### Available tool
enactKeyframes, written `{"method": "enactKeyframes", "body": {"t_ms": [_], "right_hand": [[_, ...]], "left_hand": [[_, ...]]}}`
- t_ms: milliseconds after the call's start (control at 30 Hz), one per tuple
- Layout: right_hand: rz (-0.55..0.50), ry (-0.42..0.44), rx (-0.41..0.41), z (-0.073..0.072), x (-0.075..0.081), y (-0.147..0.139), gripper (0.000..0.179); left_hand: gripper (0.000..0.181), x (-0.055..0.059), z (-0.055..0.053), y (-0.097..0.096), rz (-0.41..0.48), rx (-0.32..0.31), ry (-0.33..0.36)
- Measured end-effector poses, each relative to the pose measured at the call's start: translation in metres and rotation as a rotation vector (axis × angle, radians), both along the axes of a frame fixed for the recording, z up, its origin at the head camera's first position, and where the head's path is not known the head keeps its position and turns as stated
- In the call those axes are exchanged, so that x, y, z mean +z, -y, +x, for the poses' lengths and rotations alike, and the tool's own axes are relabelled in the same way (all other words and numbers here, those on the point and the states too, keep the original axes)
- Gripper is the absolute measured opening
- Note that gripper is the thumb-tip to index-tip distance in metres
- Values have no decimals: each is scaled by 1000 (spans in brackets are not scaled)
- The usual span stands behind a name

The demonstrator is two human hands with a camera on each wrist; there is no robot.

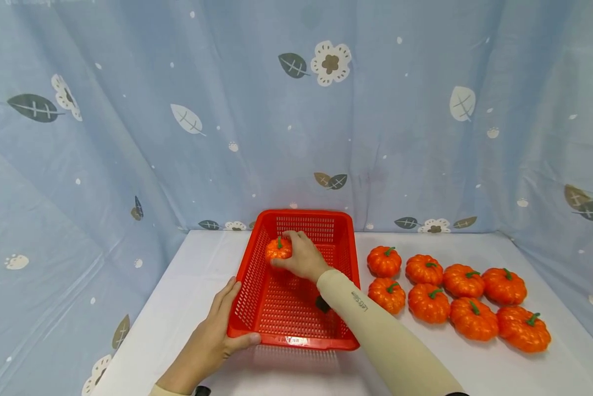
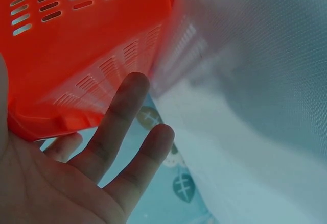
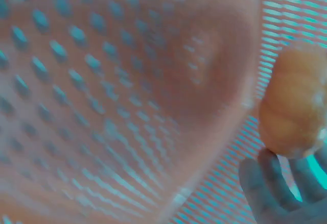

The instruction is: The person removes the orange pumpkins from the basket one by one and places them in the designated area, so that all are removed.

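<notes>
A red plastic basket [image 1: 296,330] with slotted walls sits on the white table. Over its inside, near the left wall, my right hand [image 1: 306,256] grips a small orange pumpkin [image 1: 276,250] with a green stem between thumb and fingers. In the right wrist view the pumpkin [image 3: 291,101] appears beside the fingertips, blurred. My left hand [image 1: 212,335] rests against the basket's near left corner, thumb at the front rim and fingers along the outer left side. Its fingers look straight and spread in the left wrist view, beside the basket wall [image 2: 76,35].
Several orange pumpkins [image 1: 430,302] stand in two rows on the table [image 1: 202,258] to the right of the basket, the nearest close to its right wall. A blue curtain [image 1: 256,137] with leaf and flower prints hangs behind and at both sides.
</notes>
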State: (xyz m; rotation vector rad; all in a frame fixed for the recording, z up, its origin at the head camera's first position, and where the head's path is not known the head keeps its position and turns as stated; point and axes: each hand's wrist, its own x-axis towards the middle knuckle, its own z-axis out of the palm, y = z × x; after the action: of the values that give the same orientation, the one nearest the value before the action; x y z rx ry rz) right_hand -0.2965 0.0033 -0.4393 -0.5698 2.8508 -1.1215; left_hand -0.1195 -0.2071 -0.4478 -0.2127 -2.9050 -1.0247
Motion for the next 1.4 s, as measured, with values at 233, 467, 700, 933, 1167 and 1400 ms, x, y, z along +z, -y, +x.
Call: {"method": "enactKeyframes", "body": {"t_ms": [233, 467, 700, 933, 1167, 1400], "right_hand": [[17, -53, -19, 15, 23, -4, 72], [-70, -86, -20, 39, 53, -19, 72], [-216, -249, -54, 63, 77, -59, 72], [-264, -318, -136, 91, 72, -112, 77], [-161, -354, -277, 129, 47, -170, 78], [27, -320, -305, 161, 15, -196, 82]], "left_hand": [[117, -1, 0, 7, -8, 14, 14], [115, -2, 2, 13, -21, 11, -1], [115, 0, 0, 10, -15, 4, 18], [115, 0, -1, 7, -6, -1, 14], [117, 0, -1, 2, 6, -10, 28], [117, 0, 0, 1, 3, -7, 26]]}}
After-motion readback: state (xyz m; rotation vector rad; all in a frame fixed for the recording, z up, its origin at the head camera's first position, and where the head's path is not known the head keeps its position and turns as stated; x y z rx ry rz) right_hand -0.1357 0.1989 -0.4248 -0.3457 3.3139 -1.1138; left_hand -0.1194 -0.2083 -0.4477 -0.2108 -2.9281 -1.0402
